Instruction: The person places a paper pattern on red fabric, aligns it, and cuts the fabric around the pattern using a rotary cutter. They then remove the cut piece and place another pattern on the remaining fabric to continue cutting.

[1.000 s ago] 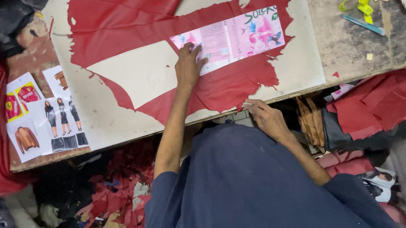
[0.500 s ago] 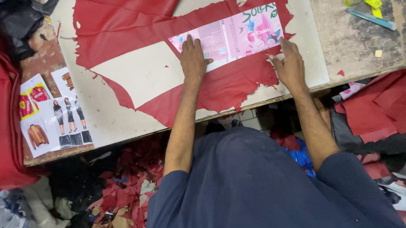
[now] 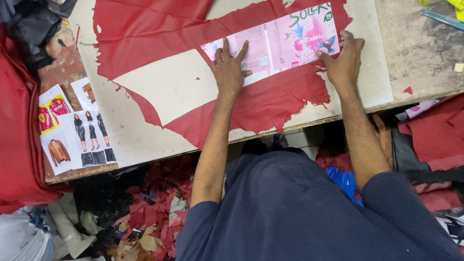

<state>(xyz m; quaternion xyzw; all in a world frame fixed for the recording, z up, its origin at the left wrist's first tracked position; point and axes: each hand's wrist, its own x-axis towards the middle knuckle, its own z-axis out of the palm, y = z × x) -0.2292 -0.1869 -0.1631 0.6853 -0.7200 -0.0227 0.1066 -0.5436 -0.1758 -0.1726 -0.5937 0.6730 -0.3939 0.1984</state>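
Note:
A large piece of red leather (image 3: 158, 25) with a big cut-out lies spread on the white worktable (image 3: 182, 85). On top of it sits a flattened pink and white printed card pattern (image 3: 284, 39). My left hand (image 3: 229, 68) presses flat on the pattern's left part, fingers spread. My right hand (image 3: 343, 60) rests on the pattern's right end and the red leather beside it, fingers apart. Neither hand grips anything.
Printed clothing pictures (image 3: 72, 130) are stuck at the table's left end. Red fabric (image 3: 8, 133) hangs at left, dark cloth (image 3: 30, 10) lies top left. A yellow tape measure (image 3: 460, 3) and a blue tool (image 3: 451, 22) lie top right. Leather scraps (image 3: 152, 215) litter the floor.
My right hand came up from the table's front edge and settled on the pattern's right end. My left hand stayed pressed on the pattern.

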